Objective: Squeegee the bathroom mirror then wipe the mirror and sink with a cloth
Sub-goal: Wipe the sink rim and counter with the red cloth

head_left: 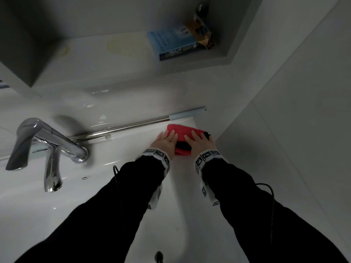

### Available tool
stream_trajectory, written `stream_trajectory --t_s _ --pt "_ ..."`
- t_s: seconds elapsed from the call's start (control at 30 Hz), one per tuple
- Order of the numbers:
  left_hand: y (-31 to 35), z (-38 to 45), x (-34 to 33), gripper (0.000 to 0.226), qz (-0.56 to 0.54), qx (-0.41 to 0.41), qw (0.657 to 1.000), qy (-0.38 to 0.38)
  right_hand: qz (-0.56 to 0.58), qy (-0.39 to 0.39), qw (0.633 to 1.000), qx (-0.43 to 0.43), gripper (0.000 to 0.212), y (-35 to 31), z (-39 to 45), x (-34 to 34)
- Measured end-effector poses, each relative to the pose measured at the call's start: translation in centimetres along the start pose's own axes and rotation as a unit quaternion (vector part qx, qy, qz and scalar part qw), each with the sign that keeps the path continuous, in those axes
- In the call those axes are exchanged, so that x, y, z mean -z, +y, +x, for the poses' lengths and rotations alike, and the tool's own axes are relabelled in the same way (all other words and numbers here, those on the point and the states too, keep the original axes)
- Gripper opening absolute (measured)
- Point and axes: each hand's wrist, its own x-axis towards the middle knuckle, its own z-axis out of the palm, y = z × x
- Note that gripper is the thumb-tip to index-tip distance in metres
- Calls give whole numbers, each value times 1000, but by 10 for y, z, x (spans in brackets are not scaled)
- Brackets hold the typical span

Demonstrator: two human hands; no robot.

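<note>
A folded red cloth (182,132) with a black patch lies on the white sink (117,186) ledge at the right, against the wall. My left hand (166,142) rests flat on its left edge, fingers straight. My right hand (199,143) lies flat on its right part, fingers straight too. A squeegee's metal pole (133,126) with a pale blue grip end lies along the ledge just behind the cloth, from the tap to the right wall. The mirror is out of view.
A chrome tap (47,147) stands at the left over the basin. Above, a grey wall niche (224,59) holds a blue box (171,44) and a small bottle. A grey tiled wall (294,120) closes the right side. The drain (159,256) shows at the bottom.
</note>
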Motion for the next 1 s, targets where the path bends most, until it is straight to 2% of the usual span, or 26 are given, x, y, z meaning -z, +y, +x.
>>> stream_trajectory --t_s 0.3,0.63,0.87,1.0 --pt "2 -11 13 64 -5 0 1000 -20 -8 -13 1000 7 60 3 -2 4" --pt "39 -58 1 70 40 -34 997 -50 -10 -6 1000 -18 64 15 -52 -47" --pt "56 -80 -21 67 80 -112 989 -44 19 4 997 -76 61 12 -99 -90" --pt "64 -87 -30 64 121 -203 971 -23 47 -21 990 -134 63 -6 -136 -114"
